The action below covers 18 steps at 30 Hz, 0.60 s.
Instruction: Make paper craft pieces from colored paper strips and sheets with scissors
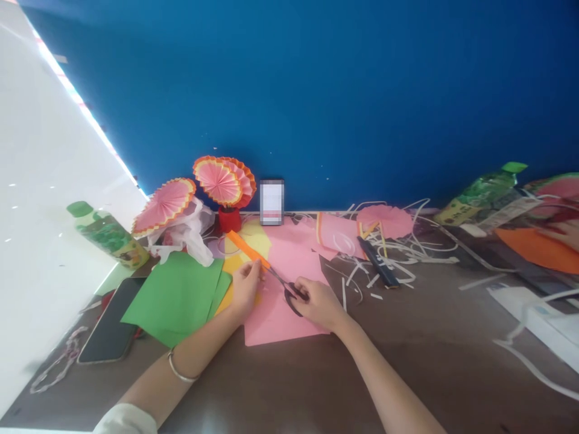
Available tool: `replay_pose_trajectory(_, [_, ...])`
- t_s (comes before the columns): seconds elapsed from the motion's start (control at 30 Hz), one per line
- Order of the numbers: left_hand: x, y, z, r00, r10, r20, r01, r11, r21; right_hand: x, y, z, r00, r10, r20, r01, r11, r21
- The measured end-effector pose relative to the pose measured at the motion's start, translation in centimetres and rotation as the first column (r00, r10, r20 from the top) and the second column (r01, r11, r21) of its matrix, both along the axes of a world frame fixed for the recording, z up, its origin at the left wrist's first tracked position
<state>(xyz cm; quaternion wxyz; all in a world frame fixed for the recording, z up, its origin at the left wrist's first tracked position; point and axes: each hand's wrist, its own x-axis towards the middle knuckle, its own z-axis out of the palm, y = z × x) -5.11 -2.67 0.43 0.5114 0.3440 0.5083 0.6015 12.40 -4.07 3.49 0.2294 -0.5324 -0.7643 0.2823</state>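
Note:
My left hand [248, 284] pinches a narrow orange paper strip [242, 246], which slants up to the left above the yellow and pink sheets. In my right hand [319, 303] is a pair of scissors [286, 283], my fingers through the dark handles. The blades point at the lower end of the strip, close to my left fingertips; whether they are apart is too small to tell. Beneath both hands lies pink paper [289, 328]. Green sheets [174, 298] lie just left of my left hand, partly over yellow paper [257, 234].
Pleated paper fans [222, 181] stand behind, one above a red pot [229, 220]. A phone [272, 202] leans on the blue wall. Bottles [108, 236] flank the table. A dark cutter-like tool [379, 263] lies among white paper scraps. Another person's hand [563, 234] touches orange paper [534, 246].

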Motion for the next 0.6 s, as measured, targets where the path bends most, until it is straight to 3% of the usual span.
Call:
replay_pose_trajectory(0.07, [0.0,-0.1,0.2,1.000,-0.023,-0.016,0.023,0.999,0.022,-0.2,-0.1,-0.1,0.999,-0.006,-0.032,0.005,1.000,-0.023])
replay_pose_trajectory(0.17, [0.1,-0.6,0.6,0.997,-0.046,-0.065,0.049,0.998,0.038,-0.3,0.0,-0.1,0.980,0.008,-0.197,-0.042,0.985,-0.168])
replay_pose_trajectory(0.3, [0.2,-1.0,1.0,0.991,-0.026,-0.128,0.036,0.997,0.073,-0.1,0.2,0.6,0.897,0.028,-0.441,-0.215,0.900,-0.380])
replay_pose_trajectory(0.6, [0.2,-0.8,1.0,0.991,-0.040,-0.125,0.048,0.997,0.064,-0.3,0.3,1.7,0.830,0.013,-0.557,-0.301,0.852,-0.428])
